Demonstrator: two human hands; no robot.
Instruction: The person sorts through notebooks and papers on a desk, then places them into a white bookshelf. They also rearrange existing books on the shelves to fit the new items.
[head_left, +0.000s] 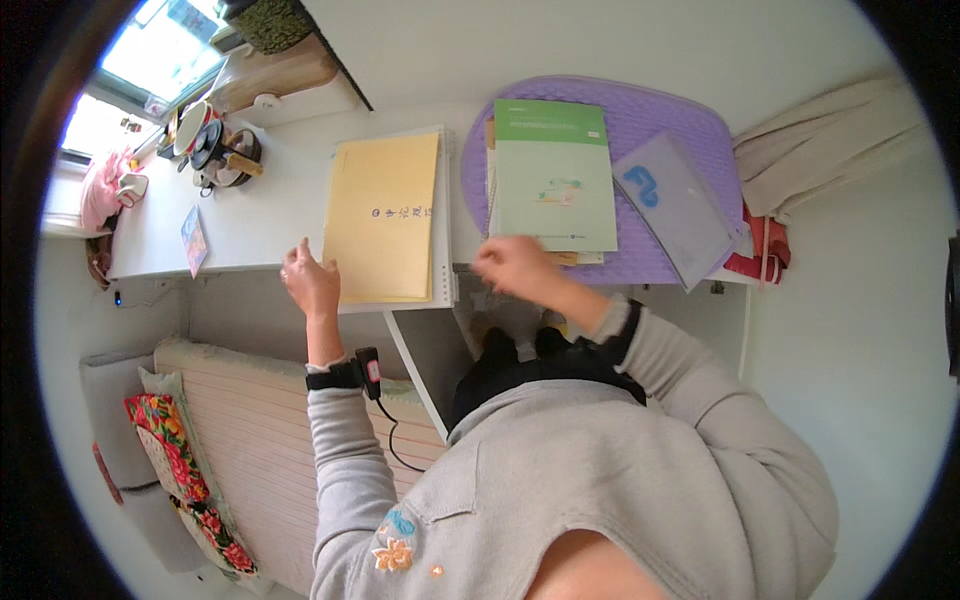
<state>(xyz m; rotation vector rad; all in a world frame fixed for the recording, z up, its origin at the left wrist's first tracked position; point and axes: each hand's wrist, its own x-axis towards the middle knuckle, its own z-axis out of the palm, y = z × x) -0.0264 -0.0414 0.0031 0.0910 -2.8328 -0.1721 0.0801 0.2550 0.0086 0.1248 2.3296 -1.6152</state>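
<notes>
My left hand (311, 283) is beside the lower left edge of a yellow paper folder (382, 225), fingers apart and nothing held. Handwriting marks the folder, which lies on a stack of white loose-leaf sheets (444, 255) with punched holes. That stack juts past the near edge of the white tabletop (292, 180). My right hand (517, 264) is blurred and curled, just below a green booklet (555, 172); whether its fingers are closed cannot be made out. The booklet tops a pile of papers on a purple textured mat (675, 112).
A translucent plastic folder (679, 214) lies at the mat's right, its corner past the table edge. Further left are a small colourful card (194, 240) and a glass teapot (225, 157) on a dark tray. A beige curtain (817, 142) hangs right; a striped bed (255, 427) stands lower left.
</notes>
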